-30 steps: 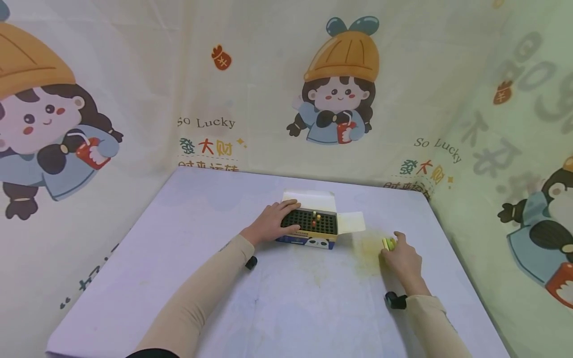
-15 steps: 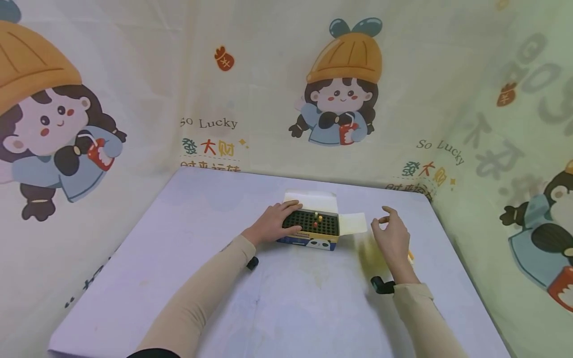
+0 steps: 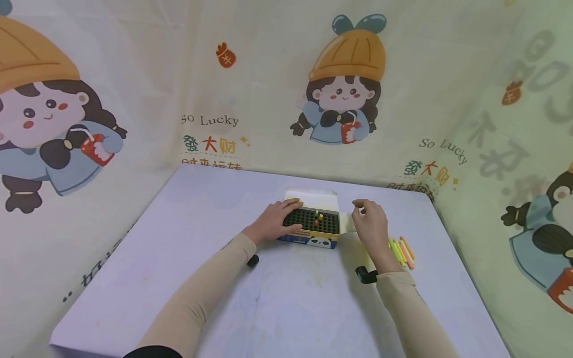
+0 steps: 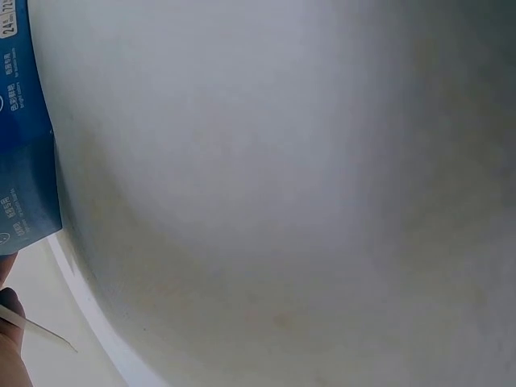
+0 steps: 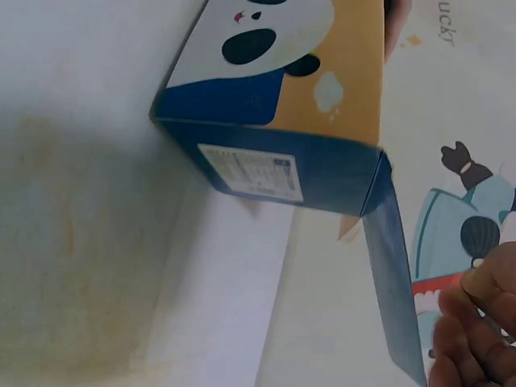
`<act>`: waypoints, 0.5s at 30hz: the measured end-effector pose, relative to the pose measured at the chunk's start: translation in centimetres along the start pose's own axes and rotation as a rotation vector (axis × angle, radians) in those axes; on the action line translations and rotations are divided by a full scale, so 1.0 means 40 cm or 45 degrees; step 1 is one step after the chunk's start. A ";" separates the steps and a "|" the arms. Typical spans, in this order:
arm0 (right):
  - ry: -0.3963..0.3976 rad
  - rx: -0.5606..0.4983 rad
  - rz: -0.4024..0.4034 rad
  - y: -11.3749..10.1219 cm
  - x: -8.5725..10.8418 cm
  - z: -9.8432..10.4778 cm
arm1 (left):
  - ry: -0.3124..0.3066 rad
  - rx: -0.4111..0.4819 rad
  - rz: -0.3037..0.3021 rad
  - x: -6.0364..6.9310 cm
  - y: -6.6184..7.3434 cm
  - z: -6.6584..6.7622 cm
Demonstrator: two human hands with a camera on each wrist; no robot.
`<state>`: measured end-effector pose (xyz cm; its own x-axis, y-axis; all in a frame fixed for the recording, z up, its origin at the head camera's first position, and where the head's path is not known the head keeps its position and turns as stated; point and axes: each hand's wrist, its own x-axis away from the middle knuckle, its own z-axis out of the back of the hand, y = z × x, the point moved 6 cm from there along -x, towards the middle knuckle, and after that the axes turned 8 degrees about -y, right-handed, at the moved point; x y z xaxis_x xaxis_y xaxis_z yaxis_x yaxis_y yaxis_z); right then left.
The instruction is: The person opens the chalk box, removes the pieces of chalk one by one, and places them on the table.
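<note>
The blue and yellow panda-print chalk box [image 3: 310, 240] stands with its lid up. Its black insert [image 3: 330, 226] is full of round holes, and a few chalk sticks [image 3: 320, 217] poke up from it. My left hand [image 3: 271, 222] grips the box's left end, thumb at the front and fingers toward the back. Just right of the box is my right hand [image 3: 372, 224], raised, with its thumb and fingers pinched together. What they pinch seems to be a chalk stick, almost wholly hidden by the fingers, in the right wrist view too [image 5: 476, 314].
Several green, yellow, pink and orange chalk sticks [image 3: 403, 252] lie on the white table [image 3: 286, 308], right of the right wrist. An opened side flap [image 3: 346, 223] sticks out from the box toward the right hand. Printed cloth [image 3: 264, 99] hangs behind the table.
My right hand has risen from the loose chalk sticks and moved left toward the box, uncovering the sticks on the table. My left hand has kept its hold on the box.
</note>
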<state>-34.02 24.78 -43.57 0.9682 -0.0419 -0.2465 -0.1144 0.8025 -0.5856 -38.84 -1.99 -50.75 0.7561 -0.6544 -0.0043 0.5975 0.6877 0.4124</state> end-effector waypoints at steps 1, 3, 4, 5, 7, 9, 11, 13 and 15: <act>-0.031 0.015 -0.003 -0.006 -0.002 -0.006 | 0.004 -0.004 0.000 0.000 0.000 0.001; -0.105 0.032 -0.006 -0.017 -0.004 -0.023 | 0.006 -0.015 0.000 -0.002 -0.001 0.002; -0.144 0.039 -0.009 -0.023 -0.005 -0.032 | 0.007 -0.014 -0.001 -0.002 -0.002 0.003; -0.179 0.046 -0.011 -0.028 -0.005 -0.042 | 0.008 -0.012 -0.001 -0.002 -0.002 0.003; -0.242 0.057 -0.009 -0.038 -0.006 -0.065 | 0.011 -0.007 -0.006 -0.002 -0.002 0.005; -0.289 0.065 -0.001 -0.051 -0.004 -0.087 | 0.010 -0.008 -0.009 -0.003 -0.002 0.005; -0.325 0.068 0.011 -0.064 0.000 -0.108 | 0.008 -0.020 -0.010 -0.003 -0.002 0.004; -0.351 0.070 0.021 -0.074 0.004 -0.126 | 0.004 -0.026 -0.011 -0.003 0.000 0.004; -0.365 0.070 0.019 -0.081 0.006 -0.140 | 0.003 -0.021 -0.017 -0.003 0.004 0.006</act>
<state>-34.67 18.85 -46.06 0.9908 0.1340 -0.0216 -0.1244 0.8331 -0.5390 -38.91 -1.88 -50.49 0.7486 -0.6629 -0.0117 0.6119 0.6840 0.3972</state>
